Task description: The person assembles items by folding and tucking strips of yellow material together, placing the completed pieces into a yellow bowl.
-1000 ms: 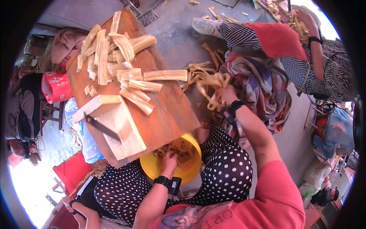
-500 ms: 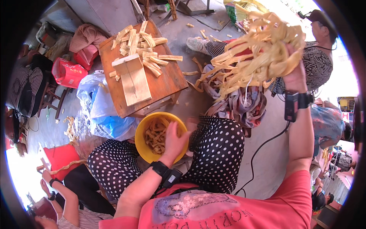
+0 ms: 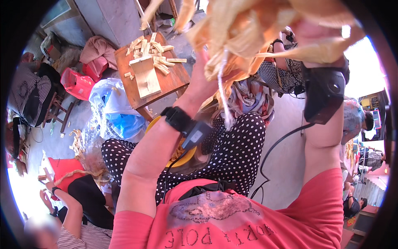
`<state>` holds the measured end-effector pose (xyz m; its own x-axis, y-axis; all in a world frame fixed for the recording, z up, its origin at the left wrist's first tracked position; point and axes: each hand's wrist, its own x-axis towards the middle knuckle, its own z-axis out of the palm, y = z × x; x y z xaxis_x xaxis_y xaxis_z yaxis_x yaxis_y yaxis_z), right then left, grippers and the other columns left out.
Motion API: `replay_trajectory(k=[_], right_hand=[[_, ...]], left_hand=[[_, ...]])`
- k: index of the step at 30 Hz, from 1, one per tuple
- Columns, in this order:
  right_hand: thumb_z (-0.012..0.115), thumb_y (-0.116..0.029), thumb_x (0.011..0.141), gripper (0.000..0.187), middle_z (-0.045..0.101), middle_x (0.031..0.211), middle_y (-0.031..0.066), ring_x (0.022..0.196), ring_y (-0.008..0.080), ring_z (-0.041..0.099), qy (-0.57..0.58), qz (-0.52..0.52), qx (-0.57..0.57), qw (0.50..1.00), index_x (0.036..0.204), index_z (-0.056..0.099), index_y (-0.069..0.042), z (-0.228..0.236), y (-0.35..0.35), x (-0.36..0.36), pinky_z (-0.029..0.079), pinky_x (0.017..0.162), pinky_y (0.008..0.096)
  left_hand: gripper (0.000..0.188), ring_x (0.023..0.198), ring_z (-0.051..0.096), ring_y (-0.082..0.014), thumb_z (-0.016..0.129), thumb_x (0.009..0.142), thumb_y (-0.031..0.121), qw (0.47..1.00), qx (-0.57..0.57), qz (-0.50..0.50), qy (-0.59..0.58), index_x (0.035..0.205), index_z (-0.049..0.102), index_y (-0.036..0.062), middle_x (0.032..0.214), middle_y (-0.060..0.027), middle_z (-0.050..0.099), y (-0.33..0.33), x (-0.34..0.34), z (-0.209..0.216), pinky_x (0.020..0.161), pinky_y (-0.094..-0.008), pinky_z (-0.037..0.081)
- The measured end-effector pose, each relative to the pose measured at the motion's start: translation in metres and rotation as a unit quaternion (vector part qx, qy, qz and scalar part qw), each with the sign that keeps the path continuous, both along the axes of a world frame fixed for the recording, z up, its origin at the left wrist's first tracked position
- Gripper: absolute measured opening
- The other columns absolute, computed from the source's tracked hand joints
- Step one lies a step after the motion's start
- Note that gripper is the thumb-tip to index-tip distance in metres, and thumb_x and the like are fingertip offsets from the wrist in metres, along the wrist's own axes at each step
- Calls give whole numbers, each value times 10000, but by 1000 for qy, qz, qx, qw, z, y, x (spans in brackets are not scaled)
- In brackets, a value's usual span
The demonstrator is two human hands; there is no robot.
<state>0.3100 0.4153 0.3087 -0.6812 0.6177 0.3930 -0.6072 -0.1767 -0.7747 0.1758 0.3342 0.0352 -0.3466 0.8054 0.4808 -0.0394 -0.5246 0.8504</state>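
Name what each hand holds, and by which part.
Both hands lift one bundle of pale husk strips overhead: left hand under its lower edge, right hand at its right side.

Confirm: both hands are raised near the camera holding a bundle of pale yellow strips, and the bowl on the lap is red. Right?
Not quite. In the head view the bowl on the lap is yellow, not red; the forearm hides most of it. The rest holds: the left hand and right hand are raised near the camera holding a bundle of pale yellow strips.
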Motion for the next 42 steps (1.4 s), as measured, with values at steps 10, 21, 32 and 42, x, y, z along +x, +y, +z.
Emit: replay_trajectory(k=[10,21,32,42], right_hand=[[888,-118,1133,280,887,1240,108,1062,261,909,-159,16,-113,981,1376,794,-15,-89,-166,-28,765,975,463],[793,-92,1018,325,906,1138,171,1045,297,863,-580,174,269,749,1320,898,-35,-387,-149,-27,674,966,453],[879,-159,1081,423,900,1191,98,934,200,845,-660,108,93,737,1452,876,42,-618,233,-11,687,858,369],[843,-187,1095,438,891,1291,140,1077,283,837,-764,77,176,616,1489,857,4,-1040,364,-129,676,952,424]], left_hand=[[778,1508,764,-304,888,1223,331,917,-281,-205,-193,1858,571,14,1705,-182,761,-290,-45,-101,1280,-492,641],[845,1559,678,-390,916,1171,319,790,-592,-158,9,1847,539,-20,1728,-238,696,-343,-108,-206,1332,-543,558],[913,1611,592,-477,944,1120,308,777,-582,-197,134,1836,507,-54,1751,-294,630,-174,-112,-303,1383,-595,474],[976,1658,513,-555,970,1074,297,746,-611,-152,217,1826,478,-85,1773,-346,570,-8,-141,-440,1430,-641,398]])
